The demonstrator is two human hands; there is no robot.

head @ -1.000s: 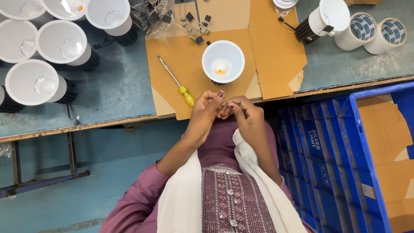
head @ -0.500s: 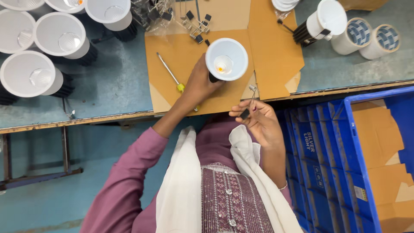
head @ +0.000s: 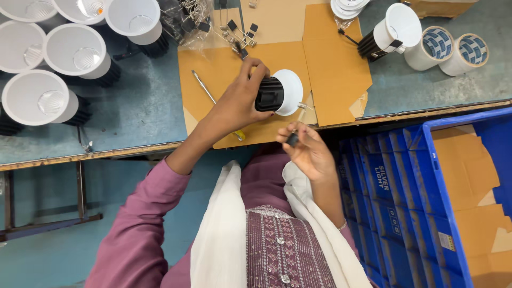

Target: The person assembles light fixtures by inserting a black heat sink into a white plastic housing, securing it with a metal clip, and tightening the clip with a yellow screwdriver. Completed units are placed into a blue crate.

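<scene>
My left hand (head: 240,101) grips a round downlight fitting (head: 279,93) with a white rim and black finned body, tipped on its side over the brown cardboard sheet (head: 277,53). My right hand (head: 306,149) is just below it at the table edge and pinches a small black spring clip (head: 293,139) with a wire end between thumb and fingers. A yellow-handled screwdriver (head: 213,101) lies on the cardboard, partly hidden under my left wrist.
Several white downlight fittings (head: 74,50) stand at the left on the grey-blue table. Loose spring clips (head: 234,29) lie at the top. Another fitting (head: 392,29) and two tape rolls (head: 450,48) sit at the right. A blue crate (head: 437,176) with cardboard stands beside me.
My left hand left the clip, reached to the fitting on the cardboard, took hold of it and tipped it onto its side. My right hand kept the clip and dropped toward the table edge.
</scene>
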